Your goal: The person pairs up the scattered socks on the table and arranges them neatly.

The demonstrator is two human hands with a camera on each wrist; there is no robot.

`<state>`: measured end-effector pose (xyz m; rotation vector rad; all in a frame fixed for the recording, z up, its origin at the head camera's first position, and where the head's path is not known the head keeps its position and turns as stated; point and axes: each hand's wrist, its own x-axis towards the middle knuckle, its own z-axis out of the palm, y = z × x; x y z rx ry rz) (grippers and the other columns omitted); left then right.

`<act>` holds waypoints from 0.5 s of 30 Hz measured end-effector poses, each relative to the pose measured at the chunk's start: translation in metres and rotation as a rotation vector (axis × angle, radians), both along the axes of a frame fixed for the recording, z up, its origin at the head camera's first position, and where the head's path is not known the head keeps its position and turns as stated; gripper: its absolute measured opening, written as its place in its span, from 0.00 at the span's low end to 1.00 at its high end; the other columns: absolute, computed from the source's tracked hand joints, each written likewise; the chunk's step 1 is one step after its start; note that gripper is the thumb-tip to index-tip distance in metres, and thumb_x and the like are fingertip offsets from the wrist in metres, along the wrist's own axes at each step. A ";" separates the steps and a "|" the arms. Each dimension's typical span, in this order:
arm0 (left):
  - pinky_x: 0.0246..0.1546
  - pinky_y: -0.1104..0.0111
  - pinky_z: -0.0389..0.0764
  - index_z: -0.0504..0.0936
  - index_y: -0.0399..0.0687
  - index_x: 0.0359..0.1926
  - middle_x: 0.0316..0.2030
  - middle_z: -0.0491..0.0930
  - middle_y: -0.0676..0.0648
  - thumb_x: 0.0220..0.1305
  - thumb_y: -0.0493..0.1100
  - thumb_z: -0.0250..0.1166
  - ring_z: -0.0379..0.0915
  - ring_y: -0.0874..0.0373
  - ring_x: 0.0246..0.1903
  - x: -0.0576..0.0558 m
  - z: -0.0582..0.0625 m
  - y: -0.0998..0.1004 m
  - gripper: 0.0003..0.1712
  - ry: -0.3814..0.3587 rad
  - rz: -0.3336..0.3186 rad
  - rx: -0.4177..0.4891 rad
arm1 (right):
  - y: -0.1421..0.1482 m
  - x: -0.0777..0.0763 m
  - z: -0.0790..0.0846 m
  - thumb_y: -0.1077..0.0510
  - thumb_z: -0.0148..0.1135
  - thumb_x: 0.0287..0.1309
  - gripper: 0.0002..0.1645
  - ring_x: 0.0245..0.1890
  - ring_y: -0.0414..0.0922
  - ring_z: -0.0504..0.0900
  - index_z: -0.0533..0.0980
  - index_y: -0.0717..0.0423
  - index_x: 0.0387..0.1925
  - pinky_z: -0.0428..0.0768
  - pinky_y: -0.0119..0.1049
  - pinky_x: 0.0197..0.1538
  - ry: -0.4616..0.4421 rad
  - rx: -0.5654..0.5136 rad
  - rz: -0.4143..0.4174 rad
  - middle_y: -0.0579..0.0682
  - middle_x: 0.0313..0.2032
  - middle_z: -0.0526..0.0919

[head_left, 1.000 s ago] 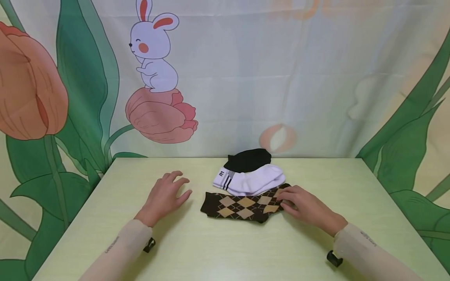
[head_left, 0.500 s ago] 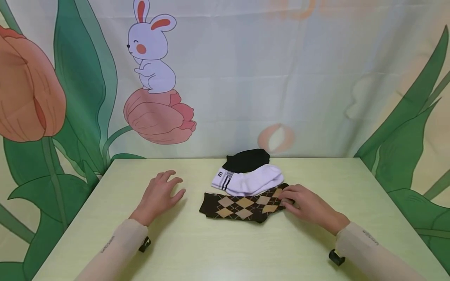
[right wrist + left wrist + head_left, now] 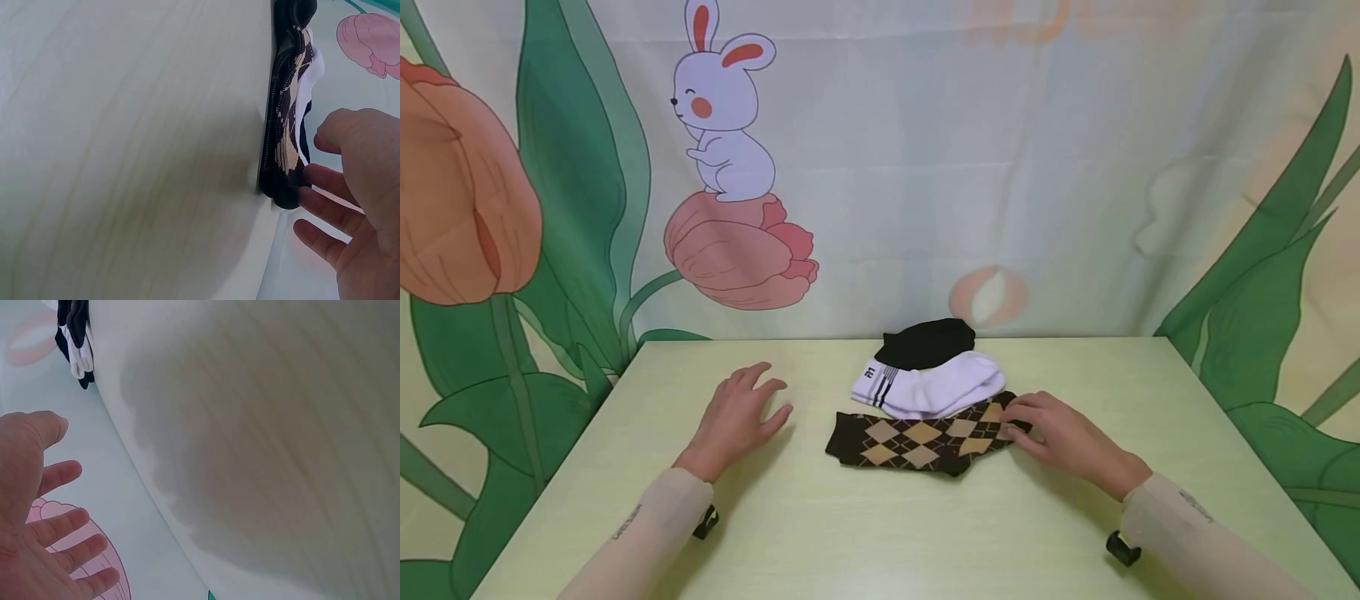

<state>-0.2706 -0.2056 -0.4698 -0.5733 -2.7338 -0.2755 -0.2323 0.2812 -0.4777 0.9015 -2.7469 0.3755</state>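
Note:
An argyle sock (image 3: 917,443), dark brown with tan and yellow diamonds, lies flat across the table with its cuff to the left. My right hand (image 3: 1071,433) is at its toe end, fingertips touching the fabric; in the right wrist view the thumb stands apart from the fingers (image 3: 328,209). Behind the argyle sock lies a white sock (image 3: 940,387) with black stripes at the cuff, and behind that a black sock (image 3: 928,343). My left hand (image 3: 730,425) hovers over the table left of the socks, holding nothing, its fingers (image 3: 62,526) spread apart in the left wrist view.
The pale wood-look table (image 3: 880,542) ends at a hanging cloth backdrop (image 3: 895,167) printed with a rabbit and tulips. The black sock lies close to the table's back edge. A small black device (image 3: 1123,548) sits under the right wrist, another (image 3: 706,523) under the left.
My left hand has drawn back a little to the left, away from the socks. My right hand has shifted slightly right at the argyle sock's toe. The socks lie as before.

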 end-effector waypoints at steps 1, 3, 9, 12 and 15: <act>0.63 0.38 0.68 0.85 0.43 0.53 0.65 0.73 0.33 0.67 0.51 0.69 0.67 0.32 0.64 0.000 0.000 0.000 0.21 -0.002 0.003 0.000 | 0.000 0.000 0.000 0.56 0.71 0.64 0.12 0.53 0.51 0.82 0.86 0.52 0.48 0.80 0.51 0.58 -0.004 0.003 -0.007 0.50 0.49 0.85; 0.64 0.38 0.67 0.85 0.44 0.54 0.65 0.72 0.33 0.67 0.52 0.69 0.66 0.33 0.65 0.000 0.000 0.000 0.21 -0.007 0.007 -0.001 | 0.001 0.000 0.001 0.56 0.71 0.64 0.12 0.53 0.51 0.82 0.86 0.52 0.48 0.80 0.51 0.58 -0.004 0.001 -0.011 0.50 0.49 0.85; 0.67 0.35 0.61 0.83 0.47 0.60 0.68 0.69 0.33 0.65 0.56 0.70 0.62 0.32 0.68 0.000 0.000 0.000 0.28 -0.046 0.033 -0.028 | 0.004 0.000 0.003 0.55 0.71 0.64 0.12 0.53 0.52 0.81 0.86 0.52 0.48 0.80 0.52 0.58 0.007 0.000 -0.019 0.51 0.49 0.85; 0.67 0.32 0.57 0.81 0.48 0.63 0.70 0.66 0.34 0.65 0.59 0.69 0.59 0.31 0.69 0.000 0.001 -0.001 0.30 -0.067 0.050 -0.037 | 0.006 0.000 0.004 0.56 0.72 0.63 0.12 0.53 0.52 0.81 0.86 0.51 0.49 0.80 0.52 0.58 0.013 0.004 -0.021 0.52 0.50 0.85; 0.68 0.30 0.52 0.80 0.50 0.65 0.72 0.64 0.34 0.66 0.61 0.67 0.55 0.30 0.71 0.000 0.001 -0.002 0.32 -0.086 0.069 -0.042 | 0.009 -0.001 0.005 0.56 0.72 0.63 0.14 0.53 0.53 0.81 0.85 0.52 0.49 0.80 0.52 0.58 0.022 0.003 -0.020 0.52 0.51 0.85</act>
